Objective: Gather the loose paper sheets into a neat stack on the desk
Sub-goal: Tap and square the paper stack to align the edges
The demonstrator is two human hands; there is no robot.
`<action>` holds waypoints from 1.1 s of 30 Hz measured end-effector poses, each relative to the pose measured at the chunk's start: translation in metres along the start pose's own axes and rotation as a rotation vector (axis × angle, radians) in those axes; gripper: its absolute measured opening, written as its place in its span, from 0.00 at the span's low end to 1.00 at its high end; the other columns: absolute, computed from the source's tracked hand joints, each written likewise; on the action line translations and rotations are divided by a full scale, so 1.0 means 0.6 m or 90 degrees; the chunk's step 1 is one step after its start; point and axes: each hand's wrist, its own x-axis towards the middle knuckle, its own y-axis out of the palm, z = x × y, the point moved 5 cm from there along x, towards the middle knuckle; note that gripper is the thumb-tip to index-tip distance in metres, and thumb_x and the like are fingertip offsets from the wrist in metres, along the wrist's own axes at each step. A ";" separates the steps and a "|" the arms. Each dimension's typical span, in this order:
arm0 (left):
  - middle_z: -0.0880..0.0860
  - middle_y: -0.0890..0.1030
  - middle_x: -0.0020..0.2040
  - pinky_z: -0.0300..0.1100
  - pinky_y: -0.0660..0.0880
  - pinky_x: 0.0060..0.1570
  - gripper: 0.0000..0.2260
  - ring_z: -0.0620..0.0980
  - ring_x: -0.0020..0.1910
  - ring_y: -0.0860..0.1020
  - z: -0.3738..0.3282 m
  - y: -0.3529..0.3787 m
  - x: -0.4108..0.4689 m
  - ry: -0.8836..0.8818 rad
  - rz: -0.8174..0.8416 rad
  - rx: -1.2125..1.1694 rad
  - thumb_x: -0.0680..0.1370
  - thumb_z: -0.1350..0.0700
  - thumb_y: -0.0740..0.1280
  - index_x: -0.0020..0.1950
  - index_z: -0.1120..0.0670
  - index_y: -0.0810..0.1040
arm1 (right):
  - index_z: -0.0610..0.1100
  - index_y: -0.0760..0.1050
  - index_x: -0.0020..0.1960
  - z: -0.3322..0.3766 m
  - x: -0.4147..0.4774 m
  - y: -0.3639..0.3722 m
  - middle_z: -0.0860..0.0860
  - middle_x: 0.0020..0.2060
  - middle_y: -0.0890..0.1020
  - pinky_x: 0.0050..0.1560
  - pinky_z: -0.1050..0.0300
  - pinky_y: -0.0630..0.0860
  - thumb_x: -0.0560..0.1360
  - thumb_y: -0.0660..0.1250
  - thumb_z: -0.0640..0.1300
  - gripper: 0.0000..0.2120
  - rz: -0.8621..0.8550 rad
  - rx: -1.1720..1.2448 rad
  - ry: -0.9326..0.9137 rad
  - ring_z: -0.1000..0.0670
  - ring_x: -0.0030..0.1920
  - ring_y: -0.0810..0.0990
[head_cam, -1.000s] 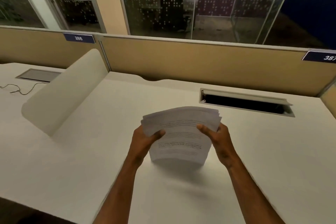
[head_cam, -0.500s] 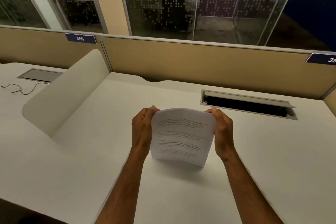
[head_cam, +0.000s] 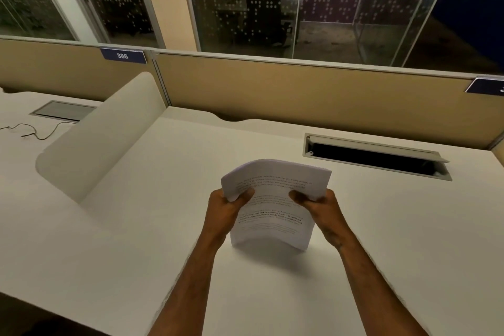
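A bundle of printed white paper sheets [head_cam: 272,213] stands upright on its lower edge on the white desk [head_cam: 163,240], its top bowing toward me. My left hand [head_cam: 229,210] grips the bundle's left side with the thumb across the front. My right hand [head_cam: 316,206] grips the right side in the same way. The sheets look roughly aligned, and their bottom edge touches the desk between my wrists. No other loose sheets are in view.
A curved white divider [head_cam: 101,139] rises at the left. An open cable tray slot [head_cam: 373,158] is cut into the desk at the back right. A tan partition [head_cam: 300,95] runs behind. A thin cable [head_cam: 35,131] lies on the neighbouring desk.
My hands slid from the bundle's upper corners down to its sides, thumbs now on the front. The stack's top leans further toward me.
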 end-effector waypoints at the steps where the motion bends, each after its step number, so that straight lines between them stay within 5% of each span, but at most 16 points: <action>1: 0.54 0.89 0.48 0.61 0.84 0.49 0.09 0.59 0.48 0.87 0.009 0.004 -0.004 -0.014 -0.009 0.006 0.73 0.49 0.75 0.51 0.49 0.87 | 0.57 0.84 0.53 -0.011 -0.001 0.004 0.53 0.48 0.88 0.43 0.54 0.85 0.72 0.76 0.44 0.12 0.005 0.002 0.020 0.47 0.49 0.87; 4: 0.56 0.88 0.47 0.64 0.82 0.50 0.03 0.59 0.47 0.86 0.015 0.010 -0.006 -0.024 -0.038 0.018 0.76 0.50 0.74 0.47 0.48 0.86 | 0.51 0.84 0.55 -0.023 0.005 0.006 0.50 0.50 0.88 0.48 0.50 0.84 0.72 0.76 0.43 0.12 0.003 0.000 0.044 0.45 0.51 0.86; 7: 0.53 0.89 0.44 0.57 0.84 0.43 0.02 0.56 0.43 0.87 0.001 -0.001 0.005 -0.021 -0.048 -0.010 0.74 0.50 0.76 0.42 0.46 0.88 | 0.48 0.85 0.55 -0.021 0.005 -0.020 0.49 0.50 0.88 0.52 0.52 0.83 0.69 0.77 0.50 0.16 0.045 -0.050 0.056 0.44 0.53 0.86; 10: 0.52 0.89 0.48 0.45 0.83 0.42 0.09 0.54 0.47 0.87 -0.019 -0.030 0.013 -0.021 -0.107 -0.164 0.70 0.50 0.78 0.49 0.50 0.88 | 0.45 0.86 0.54 -0.042 -0.013 -0.061 0.46 0.52 0.88 0.55 0.54 0.81 0.65 0.79 0.51 0.19 0.098 -0.030 0.093 0.41 0.57 0.84; 14: 0.50 0.89 0.53 0.50 0.84 0.49 0.19 0.52 0.51 0.87 -0.026 -0.030 0.018 -0.040 -0.132 -0.316 0.70 0.52 0.77 0.60 0.52 0.82 | 0.48 0.80 0.63 -0.045 -0.032 -0.045 0.42 0.59 0.84 0.56 0.52 0.81 0.65 0.80 0.42 0.27 0.130 0.195 0.063 0.41 0.61 0.82; 16: 0.52 0.88 0.54 0.51 0.84 0.50 0.19 0.52 0.52 0.87 -0.020 -0.015 0.011 -0.052 -0.130 -0.368 0.70 0.55 0.76 0.61 0.51 0.81 | 0.48 0.75 0.68 -0.031 -0.027 -0.021 0.42 0.60 0.83 0.55 0.47 0.82 0.67 0.79 0.39 0.31 0.088 0.289 0.030 0.42 0.61 0.82; 20: 0.54 0.87 0.56 0.50 0.85 0.47 0.18 0.53 0.53 0.86 0.006 -0.006 -0.008 -0.053 -0.110 -0.436 0.75 0.58 0.71 0.65 0.51 0.78 | 0.54 0.79 0.63 -0.006 -0.022 -0.017 0.45 0.55 0.85 0.49 0.49 0.83 0.71 0.75 0.41 0.21 -0.042 0.273 -0.017 0.47 0.54 0.85; 25: 0.56 0.86 0.60 0.49 0.84 0.51 0.20 0.55 0.57 0.85 0.031 -0.074 -0.011 -0.090 0.006 -0.385 0.76 0.56 0.69 0.68 0.55 0.79 | 0.53 0.82 0.55 -0.005 -0.024 -0.049 0.45 0.49 0.87 0.42 0.52 0.84 0.70 0.74 0.45 0.14 -0.080 0.232 -0.024 0.45 0.48 0.87; 29: 0.54 0.88 0.53 0.42 0.84 0.44 0.31 0.51 0.50 0.86 -0.016 -0.169 0.035 -0.050 0.084 -0.131 0.66 0.46 0.80 0.66 0.53 0.80 | 0.51 0.82 0.58 0.020 -0.017 -0.067 0.43 0.49 0.87 0.43 0.50 0.84 0.69 0.76 0.47 0.18 -0.026 0.133 -0.043 0.43 0.49 0.87; 33: 0.54 0.88 0.53 0.46 0.82 0.47 0.20 0.54 0.51 0.86 -0.032 -0.139 0.062 -0.033 0.119 0.031 0.70 0.46 0.76 0.59 0.50 0.84 | 0.54 0.85 0.53 0.031 -0.002 -0.063 0.47 0.45 0.88 0.41 0.54 0.84 0.71 0.73 0.48 0.11 -0.002 0.025 -0.041 0.43 0.47 0.87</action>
